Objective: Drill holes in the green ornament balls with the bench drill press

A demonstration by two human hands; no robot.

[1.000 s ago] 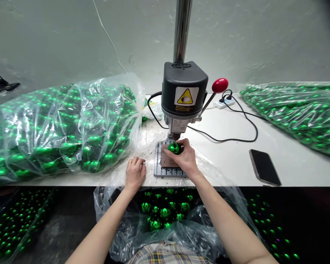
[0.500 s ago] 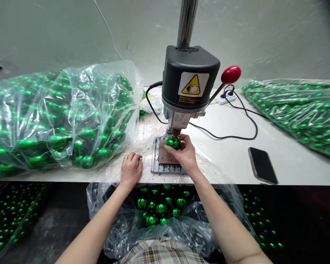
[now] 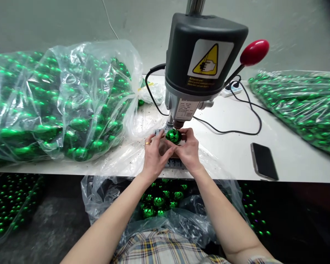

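Glossy green, the ball [image 3: 173, 136] sits in the pinch of the right hand [image 3: 189, 152], directly under the chuck [image 3: 178, 124] of a drill press. The grasp is firm-looking: the thumb lies along the near side of the ball, and the fingers curve round its right side. The left hand [image 3: 154, 156] is half open at the ball's left, fingers bent and thumb well apart from them. I cannot tell whether its fingertips touch the ball; its thumb is against or just beside the right thumb. A thin gold-coloured ring [image 3: 147, 143] circles one left finger.

Below both hands shows the grooved grey metal base [image 3: 176, 163]. The press's dark, matte, round-cornered housing [image 3: 209, 22] carries a yellow triangular warning label [image 3: 206, 60]; a smooth red egg-shaped knob [image 3: 255, 52] caps its lever, and a shiny round column [image 3: 195, 6] rises behind.

On the white table [image 3: 297, 168], a crinkled clear bag [image 3: 63, 102] bulges with green balls on the left, and another bag [image 3: 305, 110] slopes away on the right. A flat black phone [image 3: 264, 161] lies near the front edge, and a black cord [image 3: 260, 124] loops beyond it. Under the table edge, wrinkled film [image 3: 187, 216] surrounds more mirror-bright balls [image 3: 158, 201], just ahead of a plaid shirt [image 3: 159, 247].
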